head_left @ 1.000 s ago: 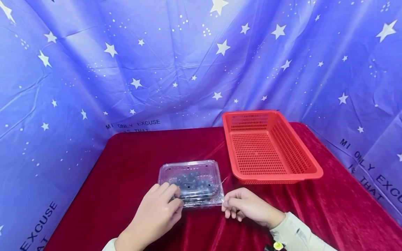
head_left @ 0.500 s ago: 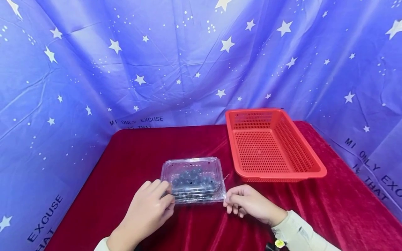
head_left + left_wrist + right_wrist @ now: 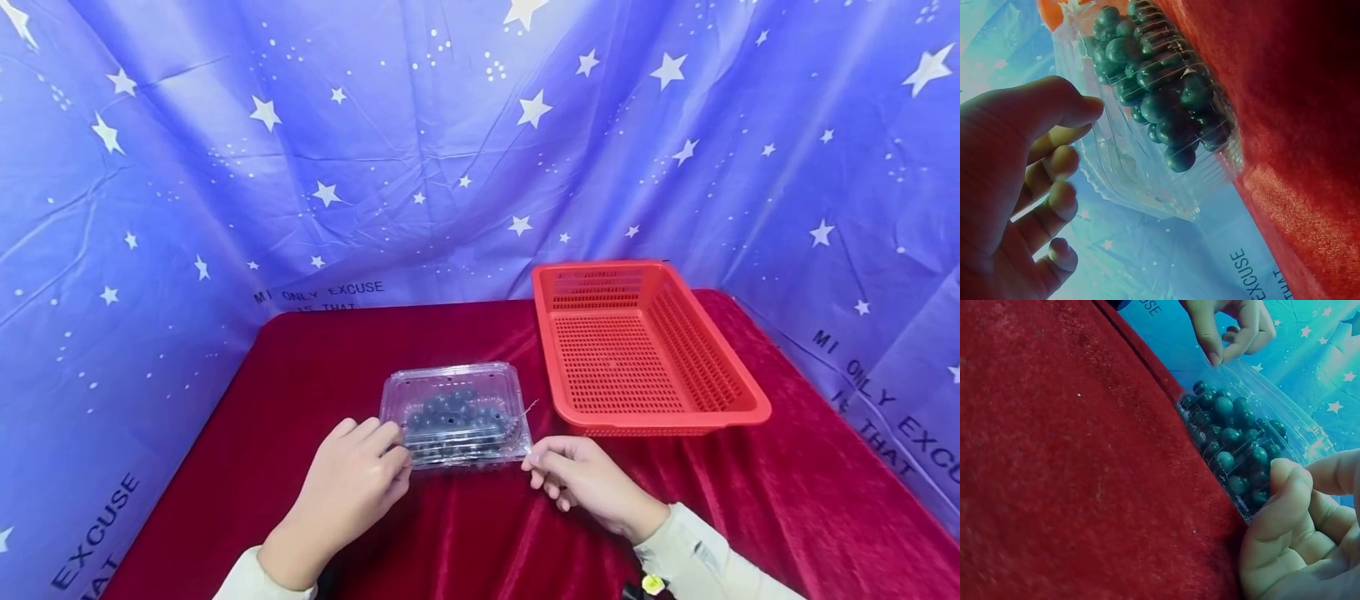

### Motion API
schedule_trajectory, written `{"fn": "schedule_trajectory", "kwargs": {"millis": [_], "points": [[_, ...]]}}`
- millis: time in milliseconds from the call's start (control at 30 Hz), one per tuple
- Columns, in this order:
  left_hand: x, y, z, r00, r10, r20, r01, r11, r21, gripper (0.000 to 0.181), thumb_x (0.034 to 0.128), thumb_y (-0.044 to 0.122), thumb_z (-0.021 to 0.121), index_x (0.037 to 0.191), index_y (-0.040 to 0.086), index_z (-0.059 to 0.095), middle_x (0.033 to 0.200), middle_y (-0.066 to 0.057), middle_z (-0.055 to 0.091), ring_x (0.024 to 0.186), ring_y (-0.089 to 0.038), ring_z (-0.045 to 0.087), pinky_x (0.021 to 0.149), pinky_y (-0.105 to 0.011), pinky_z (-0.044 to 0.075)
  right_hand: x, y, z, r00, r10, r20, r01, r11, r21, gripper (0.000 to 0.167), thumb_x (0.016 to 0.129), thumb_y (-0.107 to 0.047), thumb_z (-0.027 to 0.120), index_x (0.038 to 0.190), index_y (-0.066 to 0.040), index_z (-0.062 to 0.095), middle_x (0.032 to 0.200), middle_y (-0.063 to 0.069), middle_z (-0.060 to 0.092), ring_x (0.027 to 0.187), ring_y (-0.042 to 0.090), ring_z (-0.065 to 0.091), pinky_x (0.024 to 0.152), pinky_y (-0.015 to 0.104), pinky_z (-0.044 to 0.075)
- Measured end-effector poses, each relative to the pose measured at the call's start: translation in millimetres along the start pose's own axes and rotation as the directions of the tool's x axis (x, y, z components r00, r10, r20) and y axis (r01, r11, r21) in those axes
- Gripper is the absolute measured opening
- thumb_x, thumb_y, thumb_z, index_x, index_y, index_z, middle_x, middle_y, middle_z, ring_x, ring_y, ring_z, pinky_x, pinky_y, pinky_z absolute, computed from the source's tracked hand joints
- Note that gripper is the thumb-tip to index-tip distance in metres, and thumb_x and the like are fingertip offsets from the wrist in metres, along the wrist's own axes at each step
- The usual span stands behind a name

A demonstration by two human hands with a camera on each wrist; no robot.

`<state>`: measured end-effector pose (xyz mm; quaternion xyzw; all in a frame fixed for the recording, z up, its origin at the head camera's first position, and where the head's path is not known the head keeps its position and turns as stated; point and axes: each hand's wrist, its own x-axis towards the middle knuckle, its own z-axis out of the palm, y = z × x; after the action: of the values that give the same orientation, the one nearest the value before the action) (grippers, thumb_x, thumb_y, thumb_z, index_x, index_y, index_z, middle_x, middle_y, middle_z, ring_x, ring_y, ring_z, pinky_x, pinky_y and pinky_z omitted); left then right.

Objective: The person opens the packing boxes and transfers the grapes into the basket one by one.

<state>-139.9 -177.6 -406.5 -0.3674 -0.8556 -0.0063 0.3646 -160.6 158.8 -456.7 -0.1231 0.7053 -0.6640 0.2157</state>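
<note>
A clear plastic clamshell box [image 3: 450, 380] with a lid sits on the red cloth, near the middle of the table. Inside lie many dark round fruits [image 3: 1175, 119], seen through the plastic. At the box's left front corner my left hand [image 3: 348, 471] pinches the rim between thumb and forefinger. My right hand [image 3: 581, 479] holds the right front corner with its thumb and curled forefinger. In the right wrist view the right fingertips [image 3: 1285, 472] cover part of the box's near end. Both hands' grip points are partly hidden in the head view.
Behind and to the right stands a red slotted plastic basket [image 3: 615, 362], with nothing in it. Dark red velvet cloth [image 3: 337, 358] covers the table. A blue star-print curtain [image 3: 420, 150] hangs around the back and sides.
My left hand has slid leftward from the box's front to its left front corner. The box has shifted slightly away from me, and my right hand has gone along with its corner.
</note>
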Motion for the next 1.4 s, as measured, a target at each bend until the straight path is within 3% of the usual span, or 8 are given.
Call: {"fn": "schedule_trajectory", "kwargs": {"millis": [233,333,433,633,1400], "points": [[1.4,-0.3,-2.1,0.999,0.022,-0.039,-0.021,1.000,0.022,0.024,0.0868,0.012,0.050,0.065,0.014,0.061,0.061,0.003,0.051,0.054,-0.017,0.043,0.057,-0.027,0.024,0.8,-0.1,0.9,1.000,0.015,-0.014,-0.015,1.000,0.007,0.032,0.103,-0.021,0.060,0.111,0.009,0.066,0.083,0.002,0.064,0.062,0.006,0.052,0.049,0.017,0.044],[0.7,-1.4,-2.4,0.997,0.034,-0.066,-0.033,0.999,0.007,0.027,0.0866,0.010,0.043,0.062,0.013,0.054,0.059,0.002,0.046,0.051,-0.016,0.037,0.056,-0.026,0.022,0.8,-0.1,0.9,1.000,0.020,-0.017,-0.020,1.000,0.002,0.031,0.103,-0.021,0.060,0.110,0.009,0.066,0.083,0.002,0.064,0.062,0.006,0.052,0.049,0.017,0.044],[-1.1,-2.9,-3.3,0.998,0.043,-0.051,-0.044,0.999,-0.010,0.026,0.0847,0.008,0.040,0.062,0.013,0.053,0.059,0.003,0.045,0.050,-0.014,0.035,0.055,-0.025,0.021,0.7,0.1,0.6,1.000,0.023,-0.017,-0.023,1.000,-0.004,0.030,0.103,-0.021,0.060,0.110,0.008,0.067,0.083,0.003,0.065,0.062,0.006,0.051,0.049,0.018,0.045],[-3.1,-5.7,-3.8,0.999,0.049,-0.004,-0.049,0.999,-0.016,0.028,0.0858,0.009,0.038,0.064,0.014,0.056,0.060,0.002,0.048,0.051,-0.014,0.039,0.054,-0.025,0.024,0.6,0.7,0.3,0.999,0.030,-0.024,-0.030,0.999,-0.012,0.028,0.103,-0.020,0.060,0.109,0.007,0.068,0.083,0.003,0.064,0.062,0.006,0.051,0.049,0.018,0.044],[-1.7,-9.3,-6.7,1.000,0.019,0.015,-0.017,0.997,-0.078,0.014,0.0754,0.008,0.054,0.065,0.016,0.052,0.060,0.005,0.045,0.054,-0.009,0.031,0.054,-0.022,0.025,1.3,2.8,0.4,0.999,0.039,-0.025,-0.040,0.998,-0.038,0.027,0.102,-0.019,0.060,0.108,0.005,0.069,0.080,0.003,0.064,0.059,0.006,0.051,0.047,0.019,0.045]]}}
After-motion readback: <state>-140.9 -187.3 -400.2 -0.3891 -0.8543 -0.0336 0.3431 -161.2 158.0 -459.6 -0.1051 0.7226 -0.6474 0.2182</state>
